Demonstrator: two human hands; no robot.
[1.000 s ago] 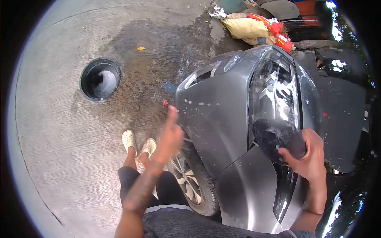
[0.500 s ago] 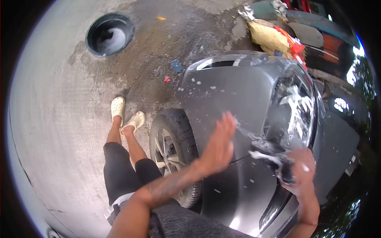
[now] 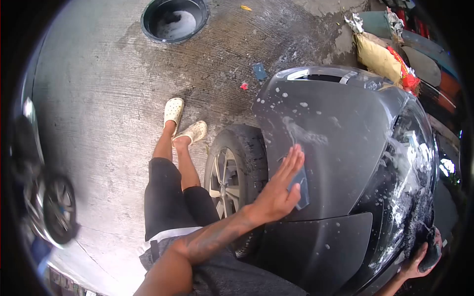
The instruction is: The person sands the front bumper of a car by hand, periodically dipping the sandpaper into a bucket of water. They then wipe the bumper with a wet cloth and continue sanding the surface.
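Observation:
My left hand [image 3: 281, 190] lies over a blue-grey sheet [image 3: 302, 190] on the dark grey car panel [image 3: 340, 148]; its fingers are stretched out nearly flat, with the thumb apart. At the lower right, my right hand [image 3: 419, 261] is wrapped round a dark, wet pad [image 3: 430, 254] beside the glossy black part of the car [image 3: 395, 217]. White suds streak that glossy surface, and foam smears and drops dot the grey panel beyond my left hand.
A dark basin [image 3: 148, 27] with sudsy water stands at the top. The car's wheel [image 3: 224, 180] is close to my legs. A motorcycle wheel [image 3: 60, 209] shows at the left. Another blue piece [image 3: 259, 71] lies on the ground, and a yellow sack [image 3: 377, 56] is beyond the car.
My right hand has moved down and right with the dark pad, away from my left hand. My left hand has come down over the blue-grey sheet. The view has shifted, placing the car further right.

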